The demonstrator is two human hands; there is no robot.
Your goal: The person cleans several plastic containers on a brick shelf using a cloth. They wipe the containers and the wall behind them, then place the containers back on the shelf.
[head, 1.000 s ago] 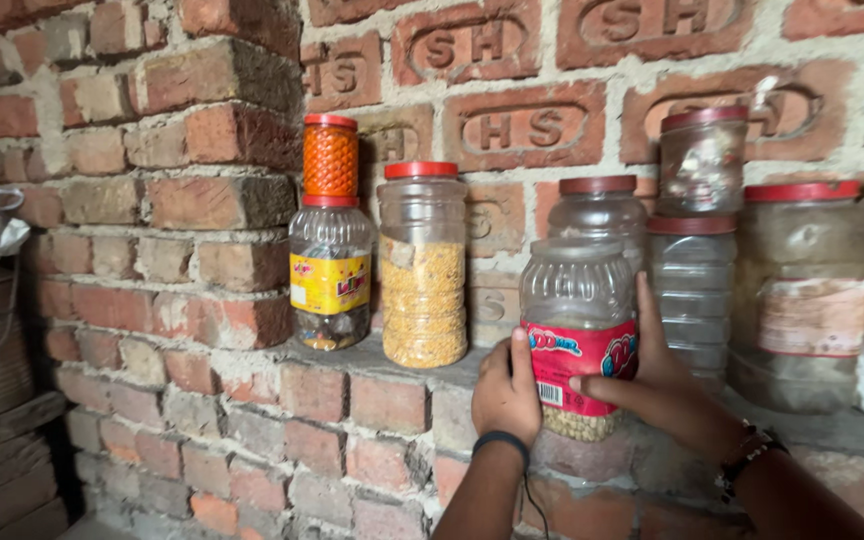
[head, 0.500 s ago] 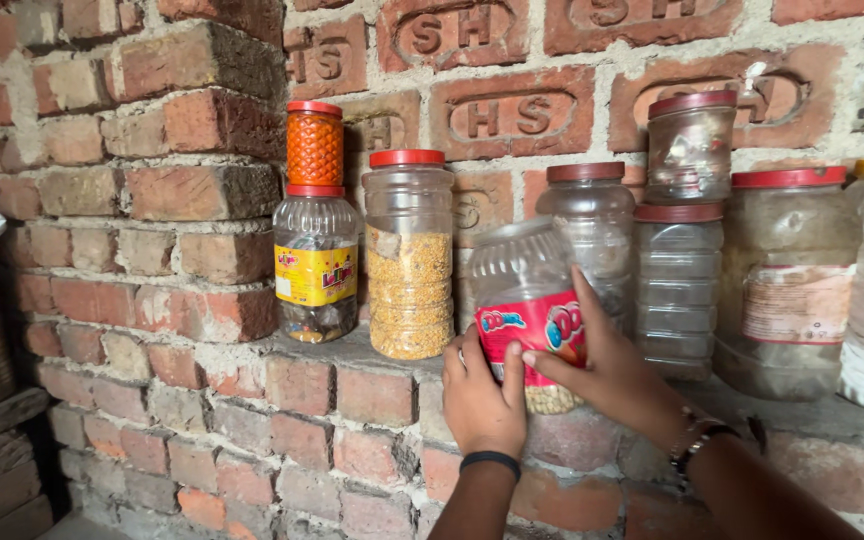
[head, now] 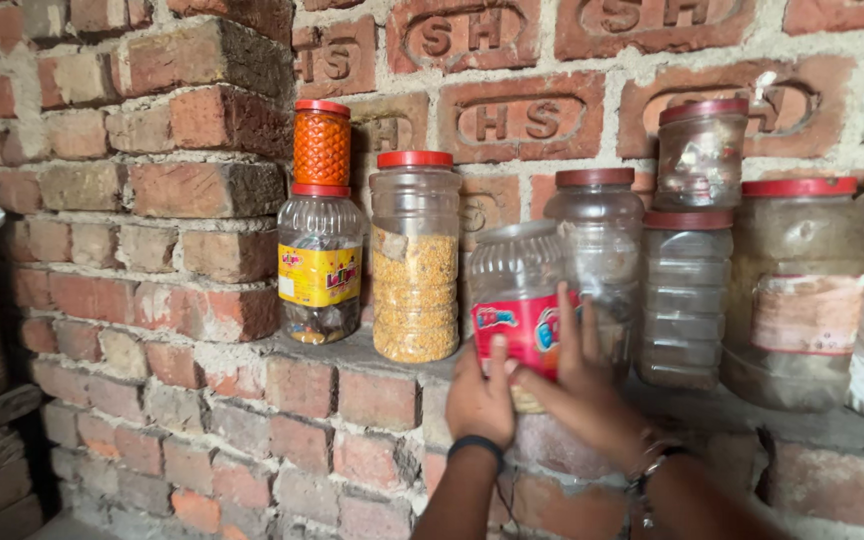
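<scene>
Clear plastic jar (head: 522, 300), red-labelled, is clasped tilted by the left hand (head: 479, 397) and right hand (head: 582, 385); beside it, the lentil jar (head: 414, 260) could be knocked off the brick ledge (head: 352, 352).

Soft, even daylight on the brick wall (head: 202, 190), deep shadow lower left, slight motion blur throughout.

Clear glossy plastic jar (head: 517, 300), rough matt brick ledge (head: 372, 385)

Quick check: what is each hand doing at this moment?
Left hand: closed on the lower part of the clear plastic jar with a red label, tilted.
Right hand: fingers spread, pressed against the same jar's right side.
</scene>
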